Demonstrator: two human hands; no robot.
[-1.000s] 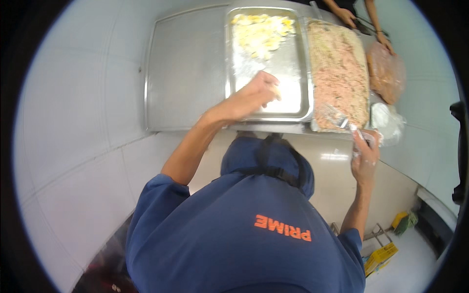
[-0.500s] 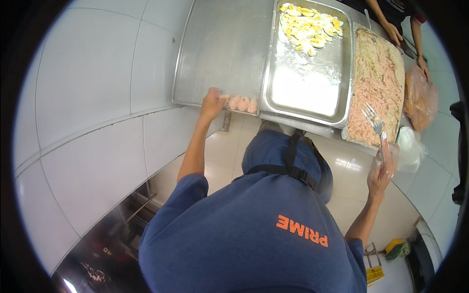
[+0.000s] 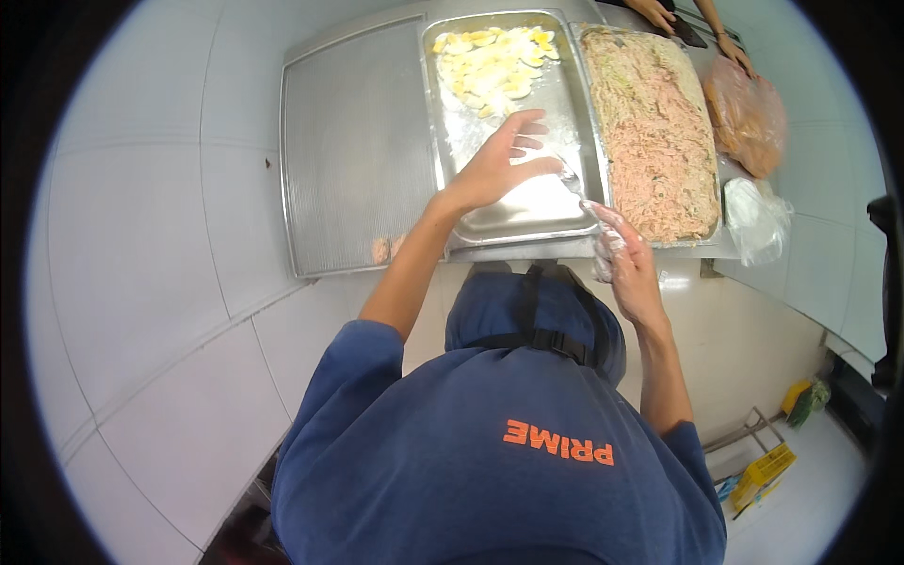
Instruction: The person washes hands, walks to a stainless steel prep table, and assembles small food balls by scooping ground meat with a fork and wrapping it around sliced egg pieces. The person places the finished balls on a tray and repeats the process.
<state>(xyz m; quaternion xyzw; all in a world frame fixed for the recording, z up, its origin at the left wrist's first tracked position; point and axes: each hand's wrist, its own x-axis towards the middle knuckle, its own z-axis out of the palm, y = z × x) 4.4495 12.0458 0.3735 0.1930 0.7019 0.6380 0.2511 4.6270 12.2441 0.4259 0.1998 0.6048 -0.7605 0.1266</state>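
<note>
My left hand [image 3: 497, 168] hangs over the deep steel pan [image 3: 508, 226], fingers spread and nothing in its palm. Its thumb comes close to the head of a fork [image 3: 571, 181]; whether they touch I cannot tell. My right hand [image 3: 626, 250], partly in clear plastic, grips the fork's handle at the pan's near right corner. Cut boiled egg pieces [image 3: 490, 68] lie at the pan's far end, with white powder around them. Right of it, a pinkish minced mixture [image 3: 659, 141] fills a tray. Pink lumps [image 3: 381, 250] sit on the flat tray at left, partly hidden by my forearm.
The flat ribbed metal tray [image 3: 353, 141] stands against the tiled wall [image 3: 226, 179]. A clear bag of orange food [image 3: 744, 113] and a white plastic bag [image 3: 756, 218] lie at the right. Another person's hands [image 3: 734, 52] are at the far right.
My left hand has left the pink lumps and moved right, over the pan, its fingers opening. My right hand has brought the fork left from the minced mixture. The view has shifted.
</note>
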